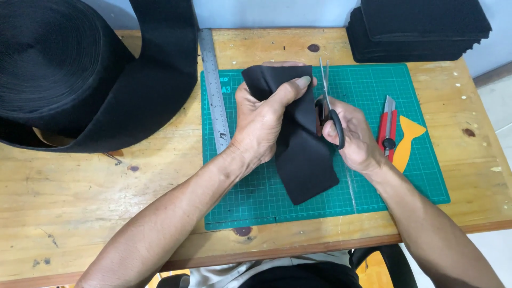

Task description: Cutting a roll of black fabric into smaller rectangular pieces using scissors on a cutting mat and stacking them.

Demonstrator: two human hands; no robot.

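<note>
My left hand (264, 120) grips a strip of black fabric (304, 154) over the green cutting mat (373, 85), thumb pressed on its upper part. The strip hangs down past my wrist towards the mat's front. My right hand (352, 136) holds black-handled scissors (328, 106), fingers through the loops, blades pointing away from me along the fabric's right edge. The blades look nearly closed.
A large roll of black fabric (64, 69) fills the back left of the wooden table (80, 197). A steel ruler (214, 85) lies along the mat's left edge. A red utility knife (388, 125) and an orange scraper (408, 141) lie right of my hand. Stacked black pieces (421, 29) sit back right.
</note>
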